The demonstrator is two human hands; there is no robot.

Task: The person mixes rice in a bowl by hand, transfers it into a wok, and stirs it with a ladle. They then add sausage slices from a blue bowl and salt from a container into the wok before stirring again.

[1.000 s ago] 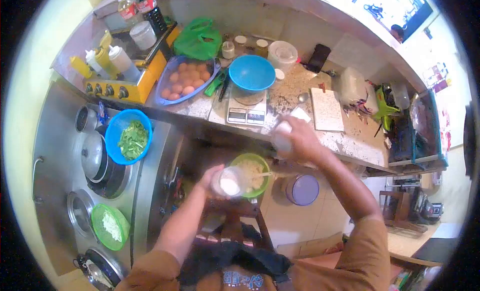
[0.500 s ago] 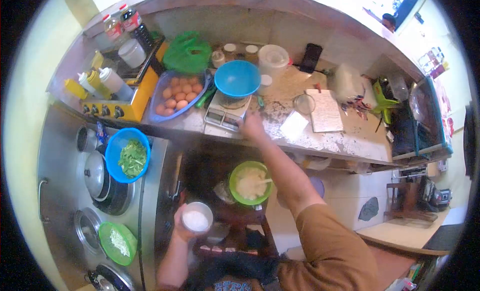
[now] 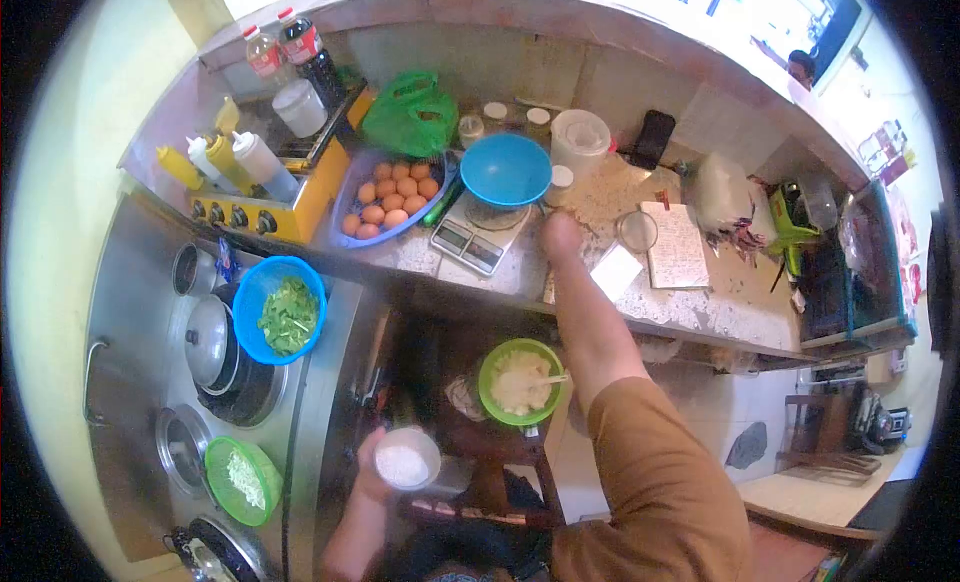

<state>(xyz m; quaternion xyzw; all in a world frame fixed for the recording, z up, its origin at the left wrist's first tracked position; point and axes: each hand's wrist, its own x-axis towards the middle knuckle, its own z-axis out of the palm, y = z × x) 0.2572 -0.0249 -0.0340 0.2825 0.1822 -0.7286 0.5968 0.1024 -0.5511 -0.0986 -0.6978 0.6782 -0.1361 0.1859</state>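
My left hand [image 3: 370, 467] grips a small bowl [image 3: 427, 470] of white powder [image 3: 402, 464], low in the view. A blue bowl [image 3: 506, 170] rests on the digital kitchen scale [image 3: 478, 247] on the counter. Just right of the scale is my right hand [image 3: 563, 237], near the blue bowl's lower right side; its fingers are hidden from this angle. Below the counter, a green bowl [image 3: 486, 382] holds a pale, batter-like mixture [image 3: 522, 384] with a white utensil handle [image 3: 553, 380] sticking out.
Eggs [image 3: 390, 197] fill a purple basket [image 3: 338, 227] left of the scale. A notebook [image 3: 676, 247] lies open to the right. On the steel stove stand a blue basin of greens [image 3: 290, 317] and a green basket [image 3: 222, 482] with white pieces.
My right hand has moved from the scale's front panel to its right side, uncovering the panel. My left hand still holds the small bowl. The whole view has shifted slightly.
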